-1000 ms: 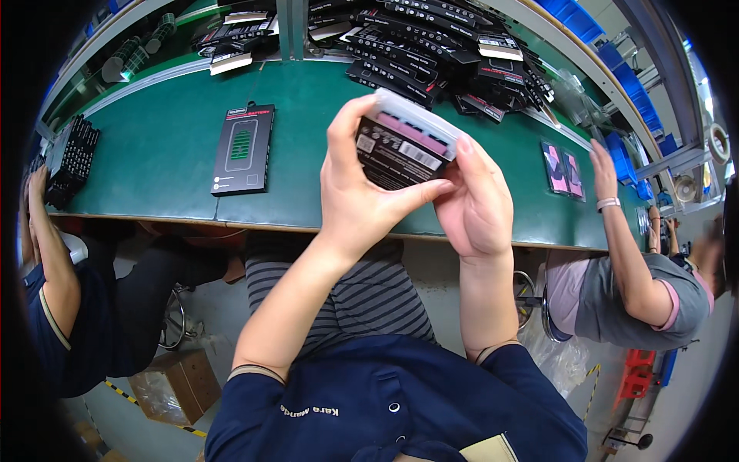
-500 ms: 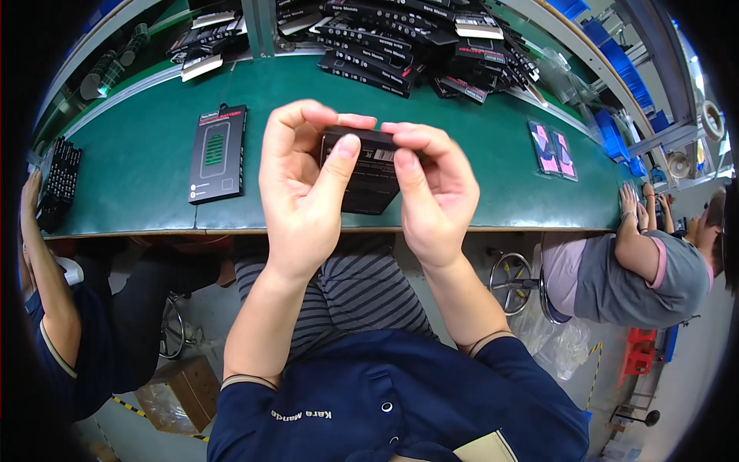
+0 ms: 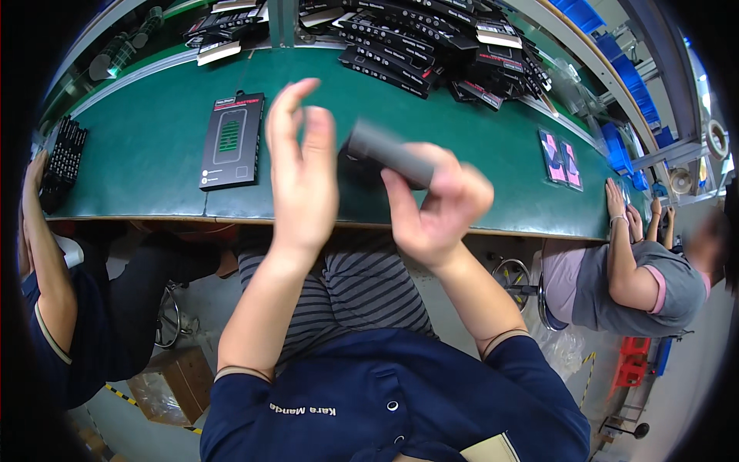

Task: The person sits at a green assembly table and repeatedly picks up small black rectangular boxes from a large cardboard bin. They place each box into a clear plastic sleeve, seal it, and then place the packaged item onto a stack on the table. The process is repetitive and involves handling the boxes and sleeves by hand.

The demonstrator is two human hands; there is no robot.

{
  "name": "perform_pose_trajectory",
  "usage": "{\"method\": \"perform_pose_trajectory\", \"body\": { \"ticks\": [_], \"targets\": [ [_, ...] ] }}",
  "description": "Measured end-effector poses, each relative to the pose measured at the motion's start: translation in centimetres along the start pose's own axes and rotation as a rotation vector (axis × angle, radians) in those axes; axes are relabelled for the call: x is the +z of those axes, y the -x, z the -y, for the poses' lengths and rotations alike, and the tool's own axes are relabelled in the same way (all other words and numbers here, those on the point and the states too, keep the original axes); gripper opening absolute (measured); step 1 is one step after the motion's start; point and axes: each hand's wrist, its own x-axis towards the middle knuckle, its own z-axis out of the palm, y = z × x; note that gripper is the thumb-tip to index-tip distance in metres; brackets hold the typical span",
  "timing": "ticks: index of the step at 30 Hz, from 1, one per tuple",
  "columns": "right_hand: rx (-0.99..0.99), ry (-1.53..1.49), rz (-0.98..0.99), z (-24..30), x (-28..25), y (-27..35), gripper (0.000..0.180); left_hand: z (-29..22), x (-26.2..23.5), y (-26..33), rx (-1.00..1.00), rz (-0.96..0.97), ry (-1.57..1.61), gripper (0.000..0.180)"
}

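2 hands are raised above the green counter (image 3: 154,154). The right hand (image 3: 439,204) has its fingers curled around 1 blurred dark slim box (image 3: 389,154), held tilted in the air. The left hand (image 3: 302,165) is open, fingers up, just beside that box. 1 flat black package (image 3: 232,139) lies on the counter to the left, 2 small cards (image 3: 560,159) to the right, and a heap of black packages (image 3: 431,38), too many to count, at the back.

Both forearms enter from the lower edge, bare below dark blue short sleeves, and rise side by side. Left hand (image 3: 302,173) raised, palm turned toward the right, fingers extended upward and slightly apart, nothing gripped. Right hand (image 3: 436,204) blurred, fingers curled, thumb and fingertips closed on a box (image 3: 387,152); wrist bent inward
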Motion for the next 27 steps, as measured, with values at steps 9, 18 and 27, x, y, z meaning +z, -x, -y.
{"method": "perform_pose_trajectory", "body": {
  "ticks": [9, 18, 27],
  "targets": [
    [-0.355, 0.76, 0.478, -9.2, -1.6, -9.8, 0.029, -2.2, -9.6, -4.6, 0.177, -0.079, -1.182, 0.055],
    [-0.417, 1.25, 0.376, -13.9, -7.1, -15.0, 0.025, -1.1, -9.2, -4.0, 0.038, 0.05, -1.682, 0.072],
    [-0.366, 0.808, 0.691, -4.0, -9.3, -6.3, 0.035, 1.6, -3.0, 0.1, 0.709, 0.391, -1.294, 0.084]
  ]
}}
